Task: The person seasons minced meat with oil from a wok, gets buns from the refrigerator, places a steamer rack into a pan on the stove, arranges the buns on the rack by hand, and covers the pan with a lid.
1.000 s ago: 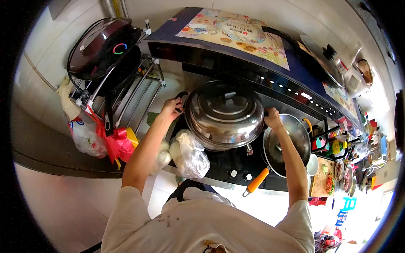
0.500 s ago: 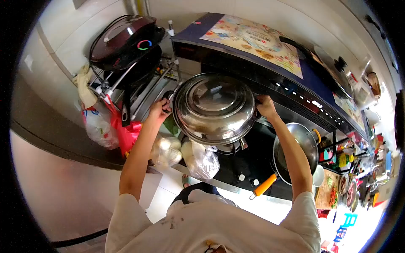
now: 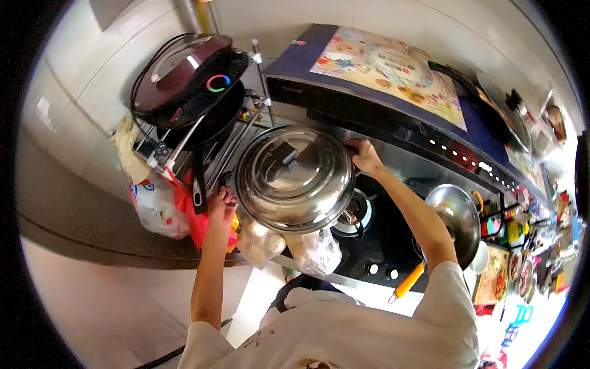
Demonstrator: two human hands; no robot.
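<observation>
A large stainless steel pot (image 3: 295, 178) with its domed lid on hangs between my hands, left of a bare burner (image 3: 356, 215). My left hand (image 3: 222, 204) is closed on the pot's left side handle, near the black handle of a pan on the rack. On the far right side, my right hand (image 3: 365, 156) grips the other dark handle. Below the pot, plastic bags of pale round items (image 3: 314, 251) lie at the counter's front edge, partly hidden by it.
A wok (image 3: 455, 215) with an orange handle sits on the right of the black stove (image 3: 384, 243). A metal rack (image 3: 184, 144) at the left holds a dark electric pan (image 3: 184, 80). Red bag (image 3: 200, 221) hangs beside it. Range hood (image 3: 393, 123) spans behind; cutting board (image 3: 491, 280) lies right.
Both hands have lifted the pot off the left burner and carried it left, toward the rack. The burner has come into view. The camera view has also shifted.
</observation>
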